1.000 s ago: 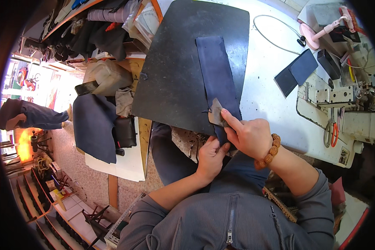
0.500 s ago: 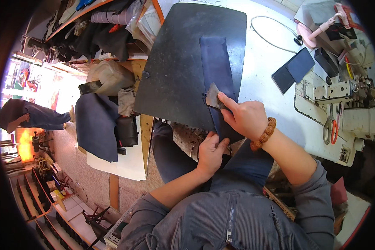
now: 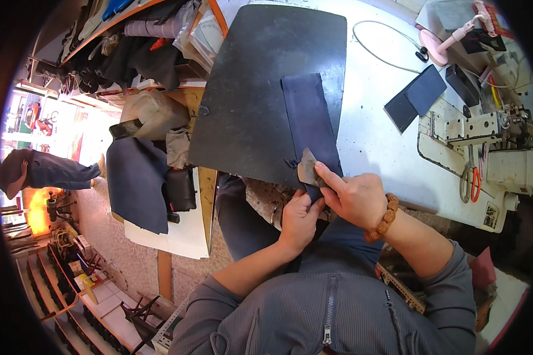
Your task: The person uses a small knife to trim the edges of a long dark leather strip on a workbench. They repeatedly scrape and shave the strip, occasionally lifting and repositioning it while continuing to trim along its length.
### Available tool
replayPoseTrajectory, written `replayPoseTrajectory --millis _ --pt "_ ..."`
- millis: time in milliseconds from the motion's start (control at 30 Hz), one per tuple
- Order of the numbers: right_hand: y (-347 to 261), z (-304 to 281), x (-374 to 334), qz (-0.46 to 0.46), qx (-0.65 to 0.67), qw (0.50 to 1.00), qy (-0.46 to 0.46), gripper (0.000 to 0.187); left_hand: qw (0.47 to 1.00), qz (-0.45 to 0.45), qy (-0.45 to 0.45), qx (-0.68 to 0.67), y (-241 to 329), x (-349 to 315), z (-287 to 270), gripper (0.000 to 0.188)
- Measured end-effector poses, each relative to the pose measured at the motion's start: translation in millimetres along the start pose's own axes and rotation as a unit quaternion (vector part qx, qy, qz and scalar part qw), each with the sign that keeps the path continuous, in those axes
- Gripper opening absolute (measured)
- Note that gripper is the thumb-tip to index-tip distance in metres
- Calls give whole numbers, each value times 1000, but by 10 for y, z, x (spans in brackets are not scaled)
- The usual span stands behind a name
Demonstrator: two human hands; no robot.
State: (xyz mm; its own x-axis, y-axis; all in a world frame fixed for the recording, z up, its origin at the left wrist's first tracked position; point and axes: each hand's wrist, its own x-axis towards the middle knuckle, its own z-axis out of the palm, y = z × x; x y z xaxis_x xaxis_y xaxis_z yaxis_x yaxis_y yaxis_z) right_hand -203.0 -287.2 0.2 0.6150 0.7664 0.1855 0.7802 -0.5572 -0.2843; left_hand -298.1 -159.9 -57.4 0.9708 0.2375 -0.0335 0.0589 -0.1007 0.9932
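A dark navy strip of leather (image 3: pixel 311 109) lies lengthwise on a black board (image 3: pixel 249 77). Its near end bends over the board's front edge, where my left hand (image 3: pixel 299 220) pinches it between thumb and fingers. In my right hand (image 3: pixel 356 198) is a flat grey skiving knife (image 3: pixel 308 170), the index finger stretched along the blade. The blade rests on the strip just beyond my left fingertips; its lower part is hidden by my fingers. A small dark shaving (image 3: pixel 291 163) sits at the strip's left edge.
The board lies on a white table (image 3: pixel 370 106) with a dark flat case (image 3: pixel 416 97), a pink stand (image 3: pixel 437 47) and a sewing machine (image 3: pixel 485 130) with orange-handled scissors (image 3: pixel 475 184). To my left, navy leather (image 3: pixel 135 183) drapes over a lower table. A person (image 3: pixel 50 171) stands far left.
The leather strip has slid toward me along the board. My right hand and the knife have come nearer to my left hand, which keeps its pinch at nearly the same place.
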Motion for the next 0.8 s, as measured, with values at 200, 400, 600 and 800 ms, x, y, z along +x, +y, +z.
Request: replayPoseTrajectory --millis 200,400,600,800 --pt "32 12 137 11 1 1000 3 43 999 -47 2 -9 35 -27 -10 13" --pt "68 33 220 20 -3 1000 2 43 999 -42 -9 15 47 -15 -36 14" --pt "86 31 284 21 -8 1000 4 42 999 -51 -2 16 57 -16 -26 10" --pt "132 56 361 29 -13 999 4 40 998 -59 -4 36 33 -20 -32 9"
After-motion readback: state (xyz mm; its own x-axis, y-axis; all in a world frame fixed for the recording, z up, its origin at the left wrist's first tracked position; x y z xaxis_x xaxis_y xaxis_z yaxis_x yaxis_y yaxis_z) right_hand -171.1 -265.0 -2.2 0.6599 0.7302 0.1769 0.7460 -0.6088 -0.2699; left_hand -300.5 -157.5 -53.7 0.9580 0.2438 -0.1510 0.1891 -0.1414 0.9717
